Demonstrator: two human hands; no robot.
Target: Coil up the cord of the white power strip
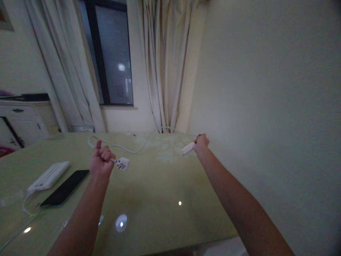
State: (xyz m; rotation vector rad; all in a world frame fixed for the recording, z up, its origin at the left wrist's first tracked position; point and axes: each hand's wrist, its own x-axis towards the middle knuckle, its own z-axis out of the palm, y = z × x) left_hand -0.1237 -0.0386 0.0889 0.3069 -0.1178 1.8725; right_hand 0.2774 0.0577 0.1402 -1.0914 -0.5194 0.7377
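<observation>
In the head view my left hand (102,160) is closed on the cord of a small white power socket block (123,163), whose dark slots face me. The block sticks out to the right of the fist, above the table. At the far right of the table, my right hand (201,141) grips a white oblong piece (188,148) by one end. Its kind is not clear, and a small reddish patch shows by the fingers. A white cable (130,151) loops behind my left hand and runs along the table's back edge toward my right hand.
Left of my left forearm lie a black phone (66,187) and a white power bank (49,175) with a cable. The greenish glossy table (160,192) meets a wall (261,89) on the right. Curtains (167,64) hang behind, and a white cabinet (23,119) stands far left.
</observation>
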